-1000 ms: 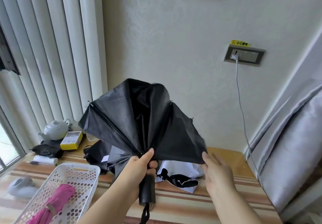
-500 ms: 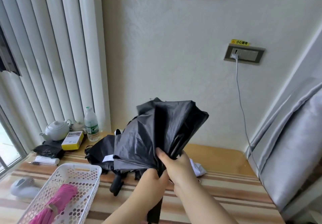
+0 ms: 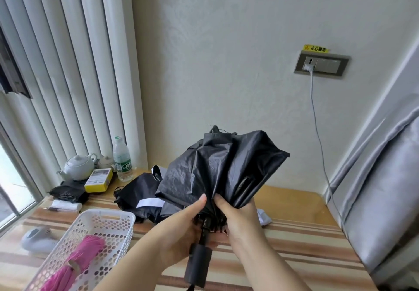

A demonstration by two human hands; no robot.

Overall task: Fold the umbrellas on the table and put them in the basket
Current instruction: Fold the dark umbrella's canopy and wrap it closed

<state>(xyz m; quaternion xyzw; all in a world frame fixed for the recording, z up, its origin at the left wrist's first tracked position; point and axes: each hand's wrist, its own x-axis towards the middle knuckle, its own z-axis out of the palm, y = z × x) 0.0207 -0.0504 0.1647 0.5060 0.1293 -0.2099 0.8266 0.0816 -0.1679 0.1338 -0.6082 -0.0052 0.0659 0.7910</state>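
Note:
A collapsed black umbrella (image 3: 222,168) is held up over the table, canopy bunched and pointing up and away, black handle (image 3: 198,265) hanging toward me. My left hand (image 3: 181,227) grips it at the base of the canopy from the left, thumb up against the fabric. My right hand (image 3: 238,213) grips the gathered folds and ribs from the right. A second black umbrella with white trim (image 3: 140,198) lies loose on the table behind. The white perforated basket (image 3: 106,220) at lower left holds a folded pink umbrella (image 3: 77,261).
The striped table (image 3: 294,252) carries a white teapot (image 3: 78,167), a water bottle (image 3: 122,159), a yellow box (image 3: 98,179), a black bag and a pen at the left. A white device (image 3: 37,242) lies near the basket. A charger cable hangs on the wall; grey bedding is right.
The open canopy has collapsed into a bunched bundle. My right hand came in from the canopy's edge and now grips the folds beside my left hand; the handle hangs lower toward me.

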